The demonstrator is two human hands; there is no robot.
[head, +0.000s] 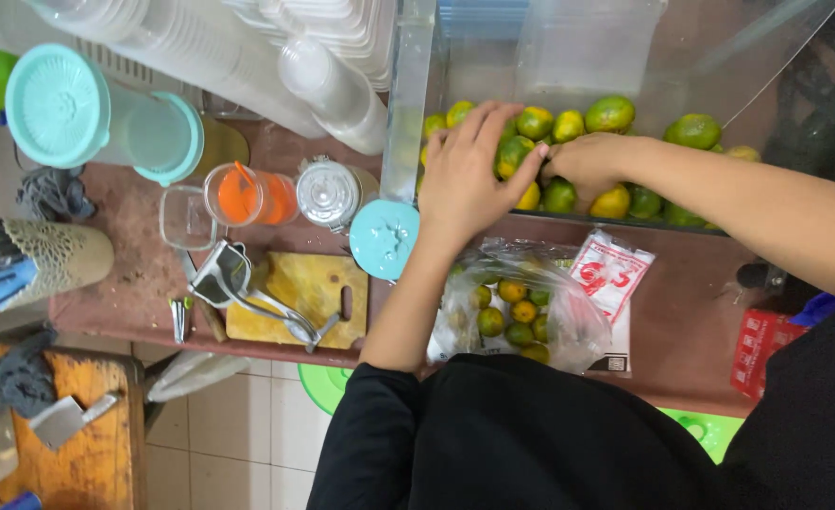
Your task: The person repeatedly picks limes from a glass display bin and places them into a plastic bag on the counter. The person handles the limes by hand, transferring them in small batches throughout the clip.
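1. Clear plastic walls form the bin (569,57) at the far edge of the tabletop (682,321); it carries a heap of green and yellow citrus fruits (616,113) along its near wall.
2. Judged by look, each fruit is firm, round and smooth-skinned, light enough for one hand, apt to roll; best cupped around its widest part, not pinched.
3. Just nearer, a thin clear bag (512,302) lies open toward the tabletop's near edge with a few such fruits inside; it looks limp and slippery, best lifted by its mouth.
4. Left hand (465,175): open, fingers spread flat over the fruits at the bin's left end, touching them, not closed on any.
5. Right hand (583,165): fingers curled down among the fruits mid-heap, apparently closing on one, though the fingers hide which.
6. Beside the bag, at its right, lies a small red-and-white packet (611,274).
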